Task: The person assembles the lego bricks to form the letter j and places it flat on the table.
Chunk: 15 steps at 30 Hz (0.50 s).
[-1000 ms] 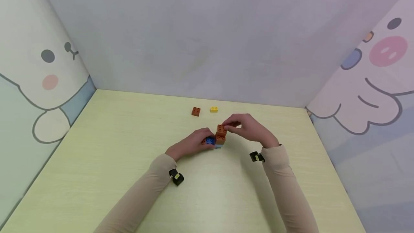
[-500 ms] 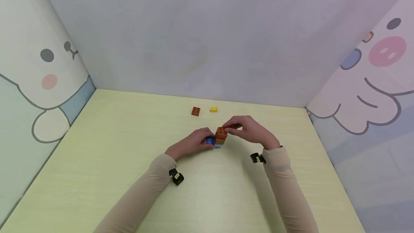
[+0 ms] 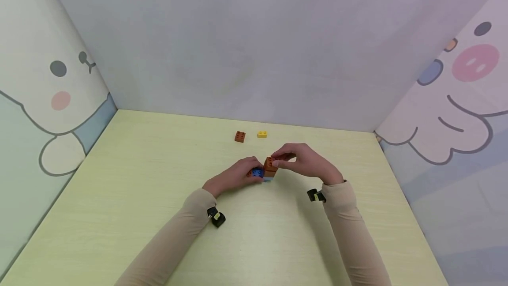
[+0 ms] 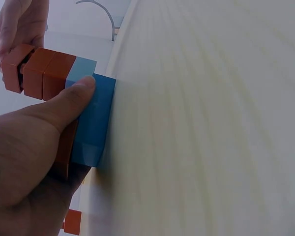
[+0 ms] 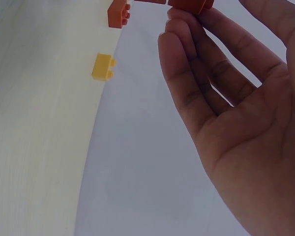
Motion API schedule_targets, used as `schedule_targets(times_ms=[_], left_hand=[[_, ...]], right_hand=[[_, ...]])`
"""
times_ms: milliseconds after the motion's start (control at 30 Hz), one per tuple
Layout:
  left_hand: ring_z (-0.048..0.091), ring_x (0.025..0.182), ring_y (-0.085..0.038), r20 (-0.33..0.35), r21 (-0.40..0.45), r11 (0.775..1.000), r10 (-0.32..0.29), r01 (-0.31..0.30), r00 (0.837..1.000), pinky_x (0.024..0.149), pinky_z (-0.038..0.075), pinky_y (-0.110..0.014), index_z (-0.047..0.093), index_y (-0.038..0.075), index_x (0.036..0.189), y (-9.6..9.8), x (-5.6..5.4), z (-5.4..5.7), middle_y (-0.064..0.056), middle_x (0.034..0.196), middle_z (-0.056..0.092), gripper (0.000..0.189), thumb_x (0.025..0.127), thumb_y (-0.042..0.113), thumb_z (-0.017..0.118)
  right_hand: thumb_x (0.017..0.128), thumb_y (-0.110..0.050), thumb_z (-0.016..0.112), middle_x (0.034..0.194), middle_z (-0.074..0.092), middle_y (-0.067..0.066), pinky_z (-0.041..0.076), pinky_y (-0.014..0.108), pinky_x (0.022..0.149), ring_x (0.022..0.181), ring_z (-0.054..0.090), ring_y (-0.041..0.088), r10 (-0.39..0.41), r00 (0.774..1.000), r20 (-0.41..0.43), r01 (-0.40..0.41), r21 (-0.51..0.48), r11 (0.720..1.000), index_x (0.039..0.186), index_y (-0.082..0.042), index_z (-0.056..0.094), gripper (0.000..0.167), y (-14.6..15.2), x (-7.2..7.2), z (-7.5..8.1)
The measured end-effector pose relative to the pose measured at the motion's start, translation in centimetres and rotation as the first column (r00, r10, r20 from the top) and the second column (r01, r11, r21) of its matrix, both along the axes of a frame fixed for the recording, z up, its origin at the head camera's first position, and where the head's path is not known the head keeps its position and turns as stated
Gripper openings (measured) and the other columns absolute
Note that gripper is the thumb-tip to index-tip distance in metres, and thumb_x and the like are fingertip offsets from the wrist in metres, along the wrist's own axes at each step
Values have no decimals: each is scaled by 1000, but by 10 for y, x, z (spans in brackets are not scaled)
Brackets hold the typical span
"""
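My left hand (image 3: pixel 238 175) grips the low part of a toy brick build, its thumb along a blue brick (image 4: pixel 96 123) close over the table. From there a stack rises: a light blue brick (image 4: pixel 82 69), then two orange-brown bricks. At the top, an orange-brown brick (image 4: pixel 15 69) sits tilted, with a gap and studs showing under one side. My right hand (image 3: pixel 304 160) holds this top brick, thumb on its near side and fingers behind. A blue studded top (image 3: pixel 257 172) shows between the left thumb and fingers; the palm hides the rest.
Behind the hands on the pale wooden table (image 3: pixel 166 144) lie a loose orange-brown brick (image 3: pixel 240 137) and a small yellow brick (image 3: pixel 262 134). A grey-white wall (image 3: pixel 246 56) closes the back, and printed panels stand at both sides.
The right hand has lowered the top brick slightly onto the stack, turning it more in line with the brick below. My left hand keeps its hold in the same place.
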<state>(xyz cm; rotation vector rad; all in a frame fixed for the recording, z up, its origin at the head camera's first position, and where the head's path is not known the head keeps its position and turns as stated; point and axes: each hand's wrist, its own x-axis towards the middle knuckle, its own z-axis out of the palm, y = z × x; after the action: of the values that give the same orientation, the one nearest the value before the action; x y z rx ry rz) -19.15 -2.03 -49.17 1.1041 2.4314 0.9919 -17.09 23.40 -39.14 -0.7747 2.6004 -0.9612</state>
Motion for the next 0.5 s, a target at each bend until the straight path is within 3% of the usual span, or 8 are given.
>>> schedule_targets(times_ms=[500], left_hand=[[60,102,-10,-18,18,1000,7,-6,1000,96,53,-34,67,11,124,0,0,1,1,114,65,36,98,35,69]], right_hand=[[94,-32,75,108,74,-9,57,37,95,99,67,8,-24,1000,-4,24,16,1000,115,-24,76,22,-6,2,-1]])
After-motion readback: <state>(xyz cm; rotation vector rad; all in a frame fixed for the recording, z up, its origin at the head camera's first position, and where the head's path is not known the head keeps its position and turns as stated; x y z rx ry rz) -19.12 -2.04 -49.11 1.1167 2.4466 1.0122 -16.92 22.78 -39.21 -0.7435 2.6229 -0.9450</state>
